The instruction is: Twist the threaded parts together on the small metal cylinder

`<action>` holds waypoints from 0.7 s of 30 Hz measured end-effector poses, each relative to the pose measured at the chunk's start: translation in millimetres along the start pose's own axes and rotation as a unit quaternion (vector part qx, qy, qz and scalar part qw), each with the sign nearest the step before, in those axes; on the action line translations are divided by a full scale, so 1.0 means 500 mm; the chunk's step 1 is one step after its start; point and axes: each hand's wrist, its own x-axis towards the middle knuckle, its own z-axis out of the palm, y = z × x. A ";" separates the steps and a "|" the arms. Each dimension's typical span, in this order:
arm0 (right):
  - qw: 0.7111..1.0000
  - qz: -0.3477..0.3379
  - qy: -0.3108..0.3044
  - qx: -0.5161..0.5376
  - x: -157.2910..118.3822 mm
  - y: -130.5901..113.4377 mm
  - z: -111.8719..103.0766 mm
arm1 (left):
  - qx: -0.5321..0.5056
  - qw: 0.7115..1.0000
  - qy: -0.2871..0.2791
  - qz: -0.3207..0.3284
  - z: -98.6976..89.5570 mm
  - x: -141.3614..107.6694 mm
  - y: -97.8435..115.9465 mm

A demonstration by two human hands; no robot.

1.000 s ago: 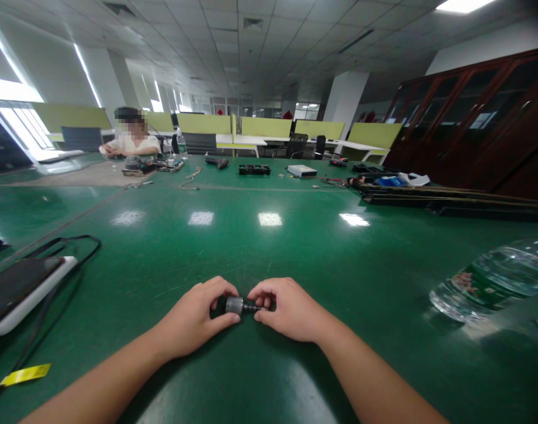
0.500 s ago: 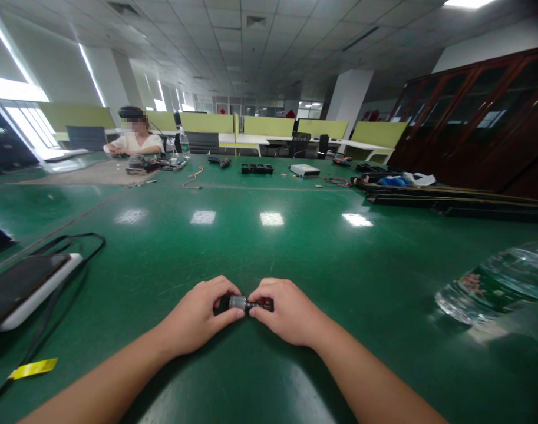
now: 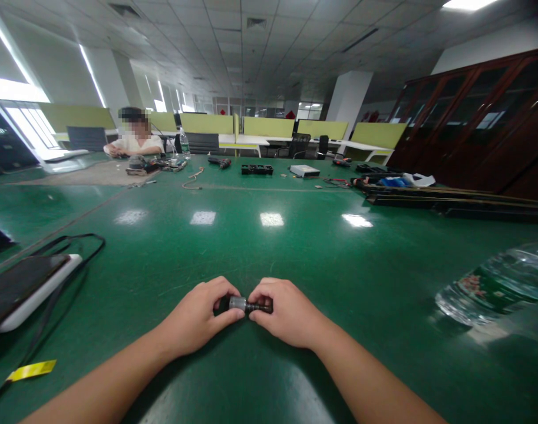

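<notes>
Low over the near part of the green table (image 3: 269, 253), both hands hold one small metal part, lying sideways between them. My left hand (image 3: 202, 312) is closed round its thicker end, a grey metal cylinder (image 3: 237, 303) with a dark section behind it. From the cylinder a thinner dark shaft (image 3: 262, 307) with ridges runs to the right. Thumb and fingers of my right hand (image 3: 284, 309) are closed on this shaft. The fingers cover part of it, and its exact kind cannot be made out.
A phone-like device (image 3: 25, 288) with a black strap lies at left. On the right a large water bottle (image 3: 498, 285) rests on its side. Across the table are a power drill (image 3: 219, 162), a black holder (image 3: 257, 169), a white box (image 3: 304, 171) and a seated person (image 3: 136, 141).
The fingers of my right hand have shifted very slightly on the dark shaft. My left hand and the cylinder stay where they were.
</notes>
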 end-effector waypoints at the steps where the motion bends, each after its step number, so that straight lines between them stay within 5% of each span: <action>1: 1.000 0.000 -0.002 0.002 -0.001 -0.001 -0.001 | 0.000 1.000 0.000 -0.001 0.000 0.000 0.000; 21: 1.000 0.001 0.003 0.019 0.006 0.003 0.005 | -0.008 1.000 -0.002 0.014 -0.002 0.000 0.002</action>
